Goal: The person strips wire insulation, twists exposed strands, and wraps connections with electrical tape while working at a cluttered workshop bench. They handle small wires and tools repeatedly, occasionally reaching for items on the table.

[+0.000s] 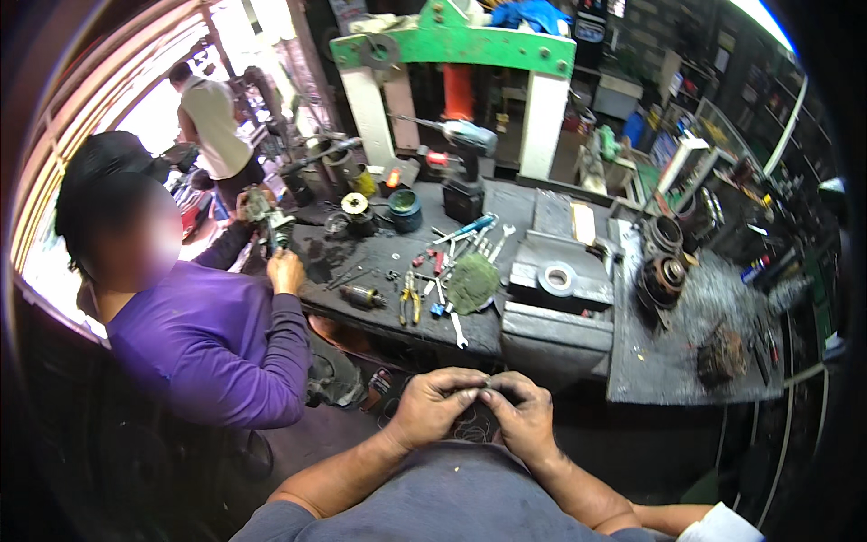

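Close in front of my body, my left hand (435,406) and my right hand (521,414) meet with thumbs and forefingers pinched together. Between the fingertips is something small and dark that I cannot make out. Thin wire-like loops (470,426) show below the hands. Beyond them lies the dark workbench (339,239). On it are an open-end wrench (460,332), yellow-handled pliers (410,303), a rough green pad (472,284) and several small hand tools. A motor armature (362,296) rests to the left of the pliers.
A large vise (555,334) carries a tape roll (557,278). Greasy machine parts (664,280) stand right, on a metal sheet (628,361). A power drill (465,140) stands below a green press frame (488,47). A co-worker in purple (217,334) handles a metal part at left.
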`<state>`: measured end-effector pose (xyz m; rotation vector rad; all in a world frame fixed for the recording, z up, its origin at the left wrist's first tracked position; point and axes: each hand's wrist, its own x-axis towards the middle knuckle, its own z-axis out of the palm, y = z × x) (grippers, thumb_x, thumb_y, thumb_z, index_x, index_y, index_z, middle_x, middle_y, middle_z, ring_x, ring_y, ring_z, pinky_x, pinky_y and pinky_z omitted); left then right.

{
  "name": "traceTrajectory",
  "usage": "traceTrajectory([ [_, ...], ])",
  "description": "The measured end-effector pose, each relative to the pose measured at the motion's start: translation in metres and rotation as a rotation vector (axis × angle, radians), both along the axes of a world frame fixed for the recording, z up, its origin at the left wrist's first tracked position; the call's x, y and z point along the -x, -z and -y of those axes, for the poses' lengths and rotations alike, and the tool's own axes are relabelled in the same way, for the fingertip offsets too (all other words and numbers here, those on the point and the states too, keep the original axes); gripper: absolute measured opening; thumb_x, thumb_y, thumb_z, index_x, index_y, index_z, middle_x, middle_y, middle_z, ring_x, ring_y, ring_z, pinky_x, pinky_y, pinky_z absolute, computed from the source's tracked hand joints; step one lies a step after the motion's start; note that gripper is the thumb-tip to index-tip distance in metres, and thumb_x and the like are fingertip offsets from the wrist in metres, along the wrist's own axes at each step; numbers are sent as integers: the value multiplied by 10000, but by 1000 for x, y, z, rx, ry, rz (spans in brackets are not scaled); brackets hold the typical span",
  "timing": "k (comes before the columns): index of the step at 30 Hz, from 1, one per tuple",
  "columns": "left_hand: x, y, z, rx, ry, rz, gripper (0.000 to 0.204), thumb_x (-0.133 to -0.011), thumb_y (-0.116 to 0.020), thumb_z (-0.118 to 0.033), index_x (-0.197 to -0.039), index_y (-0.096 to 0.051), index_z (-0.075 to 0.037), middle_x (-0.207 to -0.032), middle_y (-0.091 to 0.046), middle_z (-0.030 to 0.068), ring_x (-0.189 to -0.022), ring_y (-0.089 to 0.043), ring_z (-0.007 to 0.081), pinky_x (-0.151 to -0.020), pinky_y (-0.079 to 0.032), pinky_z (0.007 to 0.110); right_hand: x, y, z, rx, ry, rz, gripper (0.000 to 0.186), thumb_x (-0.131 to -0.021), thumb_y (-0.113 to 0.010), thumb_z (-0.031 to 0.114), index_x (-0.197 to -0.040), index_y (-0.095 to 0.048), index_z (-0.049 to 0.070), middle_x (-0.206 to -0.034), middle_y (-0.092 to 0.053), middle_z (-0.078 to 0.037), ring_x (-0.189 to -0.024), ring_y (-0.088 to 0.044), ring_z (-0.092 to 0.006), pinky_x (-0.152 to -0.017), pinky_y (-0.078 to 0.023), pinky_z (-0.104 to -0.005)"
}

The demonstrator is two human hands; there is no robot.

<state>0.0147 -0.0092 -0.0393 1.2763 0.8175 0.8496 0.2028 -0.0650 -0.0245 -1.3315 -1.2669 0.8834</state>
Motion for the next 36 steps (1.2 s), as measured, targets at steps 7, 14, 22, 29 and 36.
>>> traceTrajectory([
  [7,13,-14,-16,342,160,11,252,-1024,-796,-76,-1247,-782,40,-1159,-793,92,-1058,-724,134,-953,-594,294,0,2,6,144,-68,-193,169,-987,-830,125,-1060,-814,-26,-994,-794,-102,-917,-746,-163,-816,-596,-316],
  [14,6,-13,-25,323,251,-39,314,-1032,-788,-85,-1308,-735,56,-1094,-794,71,-981,-730,118,-896,-603,272,-2,11,10,163,-59,-158,204,-984,-841,160,-1060,-812,-27,-1017,-800,-104,-936,-744,-167,-842,-589,-325],
  [22,-2,-18,-26,196,233,-106,201,-1032,-765,-65,-1206,-736,32,-1034,-777,49,-944,-715,101,-855,-599,272,-16,-8,6,313,-96,-86,232,-967,-857,171,-1108,-809,-8,-1030,-817,-104,-970,-756,-165,-862,-595,-333],
  [29,-20,-15,-26,160,178,-78,327,-1033,-755,-47,-1350,-713,24,-1038,-774,42,-913,-698,84,-830,-593,264,-29,-5,-3,192,-93,32,208,-986,-810,139,-1131,-799,-10,-1041,-807,-128,-978,-770,-213,-881,-598,-365],
  [36,-29,-5,-34,6,129,-409,244,-1060,-739,-140,-1236,-797,19,-1031,-840,99,-907,-732,104,-839,-603,310,-33,3,-14,75,-79,365,143,-1024,-744,126,-1050,-750,-14,-967,-742,-165,-894,-730,-325,-825,-573,-425],
])
